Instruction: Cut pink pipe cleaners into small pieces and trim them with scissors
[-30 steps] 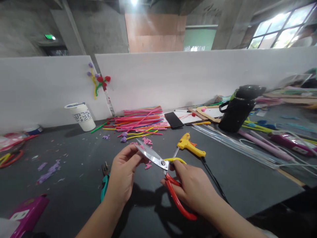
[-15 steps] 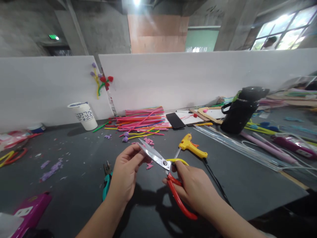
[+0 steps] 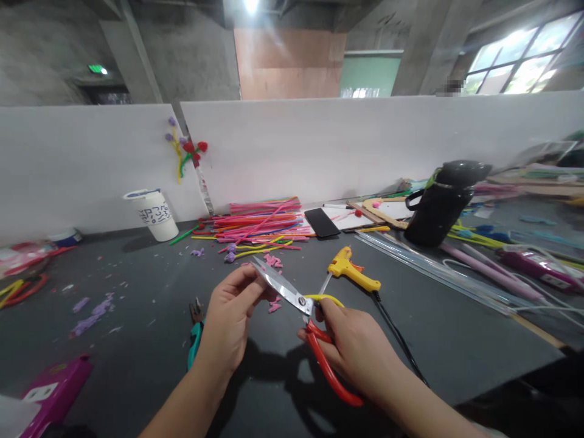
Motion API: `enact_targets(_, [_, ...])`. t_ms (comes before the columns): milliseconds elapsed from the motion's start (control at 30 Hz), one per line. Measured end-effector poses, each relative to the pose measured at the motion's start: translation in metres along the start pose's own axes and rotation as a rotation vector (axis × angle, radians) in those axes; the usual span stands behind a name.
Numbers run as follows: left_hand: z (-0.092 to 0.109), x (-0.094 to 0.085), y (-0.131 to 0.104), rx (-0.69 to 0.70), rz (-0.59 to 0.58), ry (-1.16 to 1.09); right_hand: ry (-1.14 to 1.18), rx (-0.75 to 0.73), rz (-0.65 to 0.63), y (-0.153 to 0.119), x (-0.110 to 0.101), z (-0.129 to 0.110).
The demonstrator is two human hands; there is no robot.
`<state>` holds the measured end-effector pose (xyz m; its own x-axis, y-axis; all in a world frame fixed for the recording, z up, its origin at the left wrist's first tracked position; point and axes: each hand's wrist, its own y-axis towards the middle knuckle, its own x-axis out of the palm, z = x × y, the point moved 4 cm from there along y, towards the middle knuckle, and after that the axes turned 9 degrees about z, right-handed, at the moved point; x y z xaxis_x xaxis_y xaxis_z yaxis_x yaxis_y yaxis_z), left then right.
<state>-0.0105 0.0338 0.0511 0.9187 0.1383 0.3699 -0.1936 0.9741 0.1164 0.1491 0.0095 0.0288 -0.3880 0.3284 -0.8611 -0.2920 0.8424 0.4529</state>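
Observation:
In my right hand [image 3: 351,337] are red-handled scissors [image 3: 280,286], their blades pointing up and to the left. A yellow strip [image 3: 328,299] curves out just above that hand's fingers; whether the hand also holds it I cannot tell. My left hand [image 3: 235,310] has its fingertips pinched together beside the blades. What those fingers hold, if anything, is hidden behind them and the metal. Small pink cut pieces [image 3: 274,261] lie on the dark table beyond the blade tips. Teal-handled pliers [image 3: 195,337] rest partly behind my left wrist.
A yellow glue gun [image 3: 353,271] with a black cord lies right of the scissors. Behind are a bundle of pink pipe cleaners [image 3: 255,226], a phone [image 3: 322,223] and a white cup [image 3: 155,214]. A black jug [image 3: 444,204] stands at right, purple scraps [image 3: 93,316] at left.
Both hands and the scissors keep nearly the same pose. The whole view has shifted very slightly.

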Motion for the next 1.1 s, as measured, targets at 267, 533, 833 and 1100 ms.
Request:
enact_targets(267, [0.004,-0.001,0.001,0.033,0.013,0.056,-0.017,-0.001,0.001,-0.001,0.000,0.002])
enact_targets(533, [-0.001,0.002,0.001,-0.094,-0.002,0.033,0.252,0.250,-0.024,0.004,-0.002,0.011])
enact_targets(833, [-0.025,0.028,-0.024,-0.456,-0.404,0.063,0.985,0.490,-0.030,0.009,-0.005,0.004])
enact_targets(1100, [-0.031,0.029,-0.024,-0.443,-0.471,0.156,1.106,0.596,-0.107,0.012,-0.003,-0.001])
